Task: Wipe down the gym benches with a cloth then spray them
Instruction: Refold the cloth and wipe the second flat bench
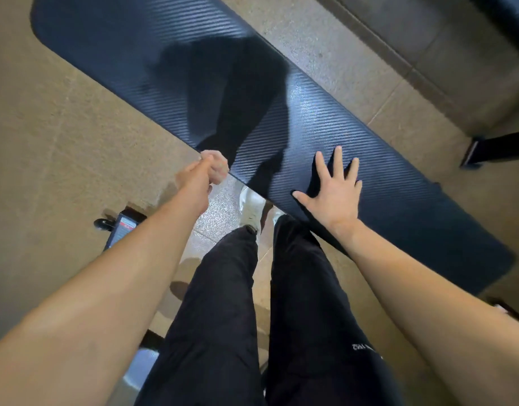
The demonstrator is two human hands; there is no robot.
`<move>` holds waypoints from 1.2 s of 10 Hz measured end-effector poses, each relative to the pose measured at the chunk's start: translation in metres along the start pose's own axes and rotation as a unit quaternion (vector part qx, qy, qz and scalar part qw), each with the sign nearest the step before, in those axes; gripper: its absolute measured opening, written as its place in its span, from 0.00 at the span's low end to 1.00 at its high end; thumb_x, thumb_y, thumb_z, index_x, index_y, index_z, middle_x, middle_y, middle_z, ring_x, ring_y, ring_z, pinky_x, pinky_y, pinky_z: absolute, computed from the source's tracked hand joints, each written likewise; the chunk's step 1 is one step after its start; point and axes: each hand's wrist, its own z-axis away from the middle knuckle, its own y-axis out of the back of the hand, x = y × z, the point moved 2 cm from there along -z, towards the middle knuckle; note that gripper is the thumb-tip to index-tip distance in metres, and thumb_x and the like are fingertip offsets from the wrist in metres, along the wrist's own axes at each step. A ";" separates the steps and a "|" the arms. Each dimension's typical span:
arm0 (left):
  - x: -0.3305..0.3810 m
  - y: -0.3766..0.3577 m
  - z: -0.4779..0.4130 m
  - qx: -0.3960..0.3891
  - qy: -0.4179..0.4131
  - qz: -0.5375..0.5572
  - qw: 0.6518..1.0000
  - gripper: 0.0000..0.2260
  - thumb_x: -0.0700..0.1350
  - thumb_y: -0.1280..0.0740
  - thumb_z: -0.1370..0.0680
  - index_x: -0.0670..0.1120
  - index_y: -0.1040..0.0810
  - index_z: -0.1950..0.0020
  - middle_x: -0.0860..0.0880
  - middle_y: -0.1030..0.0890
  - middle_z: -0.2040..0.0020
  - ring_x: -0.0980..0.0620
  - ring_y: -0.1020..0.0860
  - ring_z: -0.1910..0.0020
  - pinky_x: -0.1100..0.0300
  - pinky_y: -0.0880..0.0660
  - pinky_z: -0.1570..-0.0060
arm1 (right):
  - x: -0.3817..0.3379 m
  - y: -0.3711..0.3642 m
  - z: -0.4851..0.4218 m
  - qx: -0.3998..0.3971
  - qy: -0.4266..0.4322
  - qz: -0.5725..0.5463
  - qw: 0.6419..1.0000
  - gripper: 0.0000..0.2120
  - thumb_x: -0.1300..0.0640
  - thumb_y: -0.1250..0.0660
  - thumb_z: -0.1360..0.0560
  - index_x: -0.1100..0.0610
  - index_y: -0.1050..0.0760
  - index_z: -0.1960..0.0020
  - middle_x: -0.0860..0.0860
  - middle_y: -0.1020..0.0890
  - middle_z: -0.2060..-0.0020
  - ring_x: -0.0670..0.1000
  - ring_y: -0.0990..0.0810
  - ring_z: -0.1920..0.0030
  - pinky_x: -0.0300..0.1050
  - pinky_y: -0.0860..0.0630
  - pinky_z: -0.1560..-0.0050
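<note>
Right hand [334,194] flat on bench [164,54]; wheeled base [117,230] floor-left.

White sneaker [251,209] is standing on tan floor tiles [47,142]; left of the sneaker, what's maybe a black caster wheel [101,224] is sitting.

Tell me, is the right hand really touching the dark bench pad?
Touching. The head view shows the right hand lying flat on the bench pad, fingers spread, palm and fingertips meeting its ribbed surface with no gap.
</note>
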 end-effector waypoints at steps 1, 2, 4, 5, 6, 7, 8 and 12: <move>-0.004 -0.011 0.023 -0.008 0.032 -0.007 0.999 0.11 0.50 0.28 0.21 0.45 0.21 0.58 0.49 0.18 0.61 0.57 0.21 0.65 0.63 0.23 0.54 | 0.000 -0.013 -0.002 -0.006 -0.001 0.005 1.000 0.47 0.34 0.33 0.26 0.48 0.55 0.18 0.56 0.57 0.18 0.72 0.58 0.22 0.77 0.39 0.31; -0.028 -0.020 0.017 -0.060 0.037 -0.004 0.998 0.14 0.48 0.30 0.18 0.44 0.23 0.62 0.51 0.18 0.68 0.58 0.22 0.71 0.66 0.26 0.61 | -0.001 -0.011 -0.005 -0.017 -0.007 0.001 1.000 0.45 0.38 0.32 0.24 0.47 0.55 0.18 0.56 0.57 0.18 0.72 0.58 0.22 0.78 0.39 0.31; -0.054 -0.042 0.041 -0.100 0.089 0.045 0.990 0.11 0.47 0.31 0.18 0.45 0.25 0.59 0.50 0.20 0.63 0.57 0.22 0.67 0.64 0.23 0.60 | 0.007 -0.009 -0.006 -0.023 0.009 -0.020 0.999 0.46 0.42 0.29 0.25 0.45 0.55 0.18 0.53 0.58 0.18 0.71 0.60 0.22 0.77 0.42 0.30; -0.069 -0.049 0.051 -0.109 0.099 0.066 0.987 0.13 0.39 0.29 0.20 0.45 0.29 0.61 0.50 0.22 0.64 0.58 0.23 0.74 0.67 0.24 0.68 | 0.012 -0.010 -0.005 -0.022 0.028 -0.031 0.999 0.45 0.42 0.29 0.25 0.44 0.53 0.18 0.52 0.57 0.18 0.70 0.61 0.21 0.77 0.42 0.30; -0.084 -0.061 0.066 -0.110 0.090 0.086 0.986 0.14 0.34 0.29 0.21 0.45 0.30 0.62 0.48 0.22 0.65 0.56 0.24 0.74 0.65 0.25 0.63 | 0.028 -0.012 0.000 -0.012 0.075 -0.061 0.995 0.43 0.45 0.27 0.25 0.46 0.48 0.18 0.50 0.53 0.18 0.68 0.58 0.20 0.76 0.41 0.29; -0.100 -0.071 0.082 -0.102 0.108 0.066 0.987 0.12 0.34 0.30 0.22 0.43 0.28 0.61 0.45 0.22 0.59 0.54 0.23 0.68 0.65 0.23 0.64 | 0.055 -0.014 0.013 0.037 0.113 -0.121 0.986 0.39 0.50 0.26 0.25 0.49 0.41 0.19 0.52 0.46 0.18 0.59 0.49 0.19 0.66 0.38 0.25; -0.128 -0.087 0.095 -0.095 0.094 0.058 0.989 0.10 0.36 0.29 0.21 0.42 0.29 0.58 0.45 0.22 0.53 0.54 0.21 0.61 0.64 0.20 0.68 | 0.085 -0.022 0.035 0.091 0.126 -0.186 0.970 0.36 0.53 0.26 0.24 0.51 0.37 0.21 0.53 0.42 0.19 0.57 0.40 0.21 0.53 0.39 0.23; -0.250 -0.171 0.174 -0.142 0.068 -0.013 0.987 0.10 0.40 0.30 0.19 0.45 0.28 0.57 0.49 0.23 0.61 0.59 0.22 0.75 0.68 0.22 0.70 | 0.263 -0.134 0.167 0.155 -0.221 -0.182 0.946 0.36 0.37 0.34 0.23 0.50 0.38 0.21 0.55 0.42 0.20 0.64 0.44 0.21 0.66 0.39 0.25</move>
